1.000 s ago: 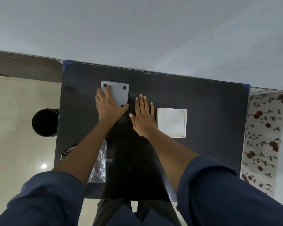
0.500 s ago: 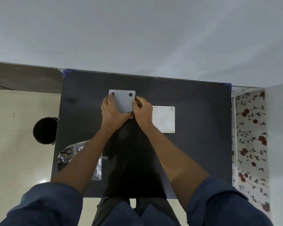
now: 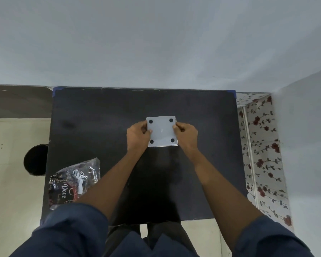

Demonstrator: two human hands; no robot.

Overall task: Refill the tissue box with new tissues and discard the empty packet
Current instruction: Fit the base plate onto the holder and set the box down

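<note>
A square white panel with four black round feet (image 3: 162,131), the base of the tissue box, lies over the box near the middle of the black table (image 3: 100,115). Only a thin white edge of the box (image 3: 176,120) shows past the panel's right side. My left hand (image 3: 138,135) grips the panel's left edge and my right hand (image 3: 186,135) grips its right edge. A crumpled clear and dark plastic tissue packet (image 3: 74,182) lies at the table's front left, beside my left forearm.
A round black bin (image 3: 35,160) stands on the pale floor just left of the table. A floral-patterned surface (image 3: 261,154) borders the table on the right. A white wall runs behind the table's far edge.
The panel has moved from the table's left to the right and now sits on top of the white box. Both hands went with it, one on each side.
</note>
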